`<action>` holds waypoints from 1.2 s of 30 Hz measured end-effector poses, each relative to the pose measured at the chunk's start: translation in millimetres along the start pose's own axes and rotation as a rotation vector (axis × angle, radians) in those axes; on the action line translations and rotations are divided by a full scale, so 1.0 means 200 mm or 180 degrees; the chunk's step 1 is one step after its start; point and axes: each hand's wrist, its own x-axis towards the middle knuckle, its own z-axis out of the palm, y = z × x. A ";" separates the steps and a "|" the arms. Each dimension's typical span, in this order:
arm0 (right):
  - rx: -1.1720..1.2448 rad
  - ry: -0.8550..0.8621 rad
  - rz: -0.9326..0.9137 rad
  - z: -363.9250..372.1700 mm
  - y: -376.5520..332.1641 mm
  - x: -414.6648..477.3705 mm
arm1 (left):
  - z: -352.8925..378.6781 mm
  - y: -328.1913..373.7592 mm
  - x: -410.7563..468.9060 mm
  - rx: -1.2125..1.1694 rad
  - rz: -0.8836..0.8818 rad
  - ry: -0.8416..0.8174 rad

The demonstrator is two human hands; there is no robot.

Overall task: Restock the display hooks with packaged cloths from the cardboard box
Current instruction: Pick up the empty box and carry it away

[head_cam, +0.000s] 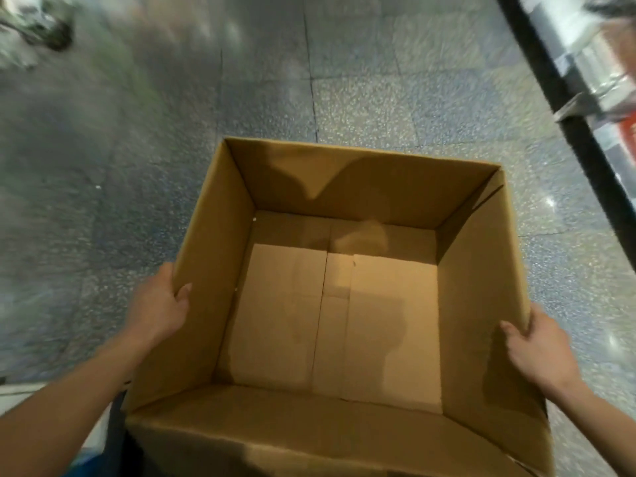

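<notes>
A brown cardboard box [475,304] fills the lower middle of the view, open at the top, with nothing lying on its inner floor. My left hand [158,308] grips the box's left wall, thumb hooked over the rim to the inside. My right hand [540,342] grips the right wall the same way, thumb inside. The box is held between both hands above the floor. No packaged cloths and no display hooks are in sight.
Speckled grey floor tiles [361,80] spread beyond the box. A black shelf upright [578,139] runs diagonally at the right, with blurred packaged goods [605,63] behind it. A blurred dark object [41,25] sits on the floor at the top left.
</notes>
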 end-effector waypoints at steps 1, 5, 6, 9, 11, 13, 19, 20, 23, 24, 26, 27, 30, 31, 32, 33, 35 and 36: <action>0.0005 0.0002 -0.0048 -0.11 -0.06 -0.02 | -0.12 0.04 -0.03 -0.0009 -0.0015 0.0016; 0.0099 0.0013 -0.0207 -0.59 -0.35 -0.15 | -0.60 0.25 -0.17 -0.0192 -0.0147 0.0182; 0.0122 0.0009 -0.0260 -0.72 -0.43 -0.18 | -0.73 0.30 -0.20 -0.0261 -0.0185 0.0242; 0.0136 -0.0021 -0.0450 -1.11 -0.64 -0.31 | -1.13 0.45 -0.35 -0.0247 -0.0340 0.0286; 0.0072 -0.0031 -0.0530 -1.38 -0.78 -0.39 | -1.39 0.57 -0.44 -0.0241 -0.0385 0.0270; 0.0073 -0.0032 -0.0667 -1.65 -0.91 -0.48 | -1.64 0.69 -0.56 -0.0358 -0.0434 0.0297; 0.0009 0.0067 -0.0976 -2.29 -1.26 -0.65 | -2.28 0.93 -0.76 -0.0463 -0.0433 0.0554; 0.0015 0.0111 -0.1043 -2.36 -1.32 -0.67 | -2.36 0.95 -0.76 -0.0515 -0.0416 0.0611; 0.0048 0.0226 -0.1275 -2.49 -1.51 -0.68 | -2.56 0.97 -0.70 -0.0659 -0.0348 0.0812; 0.0068 0.0248 -0.1326 -2.52 -1.57 -0.68 | -2.61 0.98 -0.66 -0.0740 -0.0358 0.0799; 0.0103 0.0240 -0.1359 -2.54 -1.72 -0.67 | -2.72 0.99 -0.56 -0.0857 -0.0384 0.0773; 0.0138 0.0247 -0.1353 -2.54 -1.80 -0.66 | -2.78 1.00 -0.50 -0.0815 -0.0372 0.0800; 0.0240 0.0331 -0.1352 -2.53 -2.03 -0.62 | -2.95 1.00 -0.27 -0.0647 -0.0303 0.0855; 0.0274 0.0368 -0.1328 -2.53 -2.11 -0.61 | -3.00 1.00 -0.18 -0.0615 -0.0268 0.0845; 0.0297 0.0394 -0.1303 -2.52 -2.19 -0.58 | -3.06 1.00 -0.09 -0.0590 -0.0260 0.0814; 0.0324 0.0393 -0.1271 -2.52 -2.27 -0.57 | -3.12 1.02 -0.01 -0.0579 -0.0243 0.0779; 0.0383 0.0405 -0.1222 -2.51 -2.42 -0.53 | -3.22 1.03 0.17 -0.0622 -0.0156 0.0757; 0.0404 0.0421 -0.1201 -2.51 -2.50 -0.51 | -3.28 1.05 0.26 -0.0650 -0.0117 0.0767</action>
